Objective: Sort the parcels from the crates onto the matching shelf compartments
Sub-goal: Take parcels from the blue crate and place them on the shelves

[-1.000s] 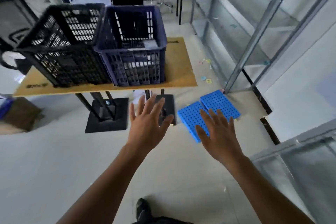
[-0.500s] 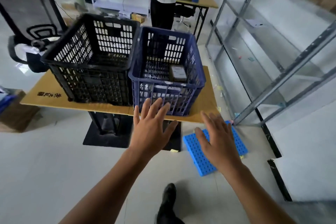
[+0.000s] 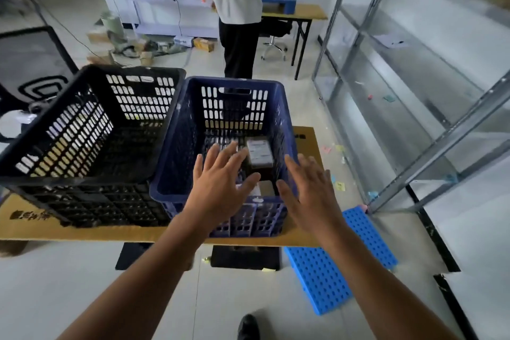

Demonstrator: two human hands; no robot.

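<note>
A dark blue crate (image 3: 190,130) and a black crate (image 3: 91,121) stand side by side on a low brown table (image 3: 306,141). Inside the blue crate lies a dark parcel with a white label (image 3: 259,152), and another pale parcel (image 3: 266,188) shows below it. My left hand (image 3: 220,185) hovers over the blue crate's near edge, fingers spread, holding nothing. My right hand (image 3: 309,190) is spread and empty beside the crate's right wall. The metal shelf unit (image 3: 414,107) stands to the right.
A person in a white shirt (image 3: 237,8) stands behind the table. Blue perforated panels (image 3: 331,265) lie on the floor at the right. A black mesh chair (image 3: 30,63) is at the left, a desk (image 3: 292,14) with a blue box behind. Clutter litters the far floor.
I have stepped closer to the table. Both open hands moved forward and up, from in front of the table to over the blue crate's near rim.
</note>
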